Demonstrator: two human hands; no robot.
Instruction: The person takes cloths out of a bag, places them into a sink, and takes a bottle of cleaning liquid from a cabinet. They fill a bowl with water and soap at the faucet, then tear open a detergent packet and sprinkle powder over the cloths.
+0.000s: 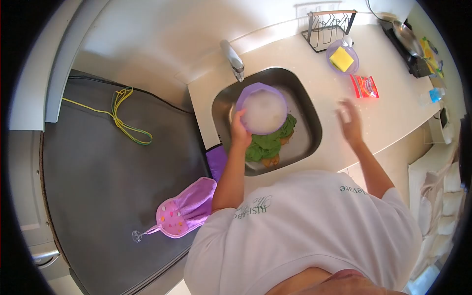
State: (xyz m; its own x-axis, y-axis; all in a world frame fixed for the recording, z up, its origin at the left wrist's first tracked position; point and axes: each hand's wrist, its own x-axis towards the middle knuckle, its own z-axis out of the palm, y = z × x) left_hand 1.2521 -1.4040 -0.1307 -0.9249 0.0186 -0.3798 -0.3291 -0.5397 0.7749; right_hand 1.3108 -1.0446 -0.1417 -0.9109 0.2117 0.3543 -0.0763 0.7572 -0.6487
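Observation:
My left hand (240, 129) grips the left rim of a round purple bowl (264, 111) of cloudy, whitish liquid. The bowl is over the steel sink (307, 132), below the faucet (232, 61). Beneath and in front of it, a green cloth (265, 147) lies in the sink with something brownish (271, 161) beside it. My right hand (349, 120) is over the counter to the right of the sink, slightly blurred, fingers apart and nothing visible in it. Nearest to it is a red packet (364, 86). Behind the packet, a yellow sponge (341, 58) rests on a purple dish (356, 64).
A black rack (328, 32) stands at the counter's back. At the far right are a pan (407, 39) on a black stove (416, 65) and a blue-labelled bottle (435, 95). A pink-purple towel (189, 209) and yellow-green cord (117, 115) lie on the dark surface to the left.

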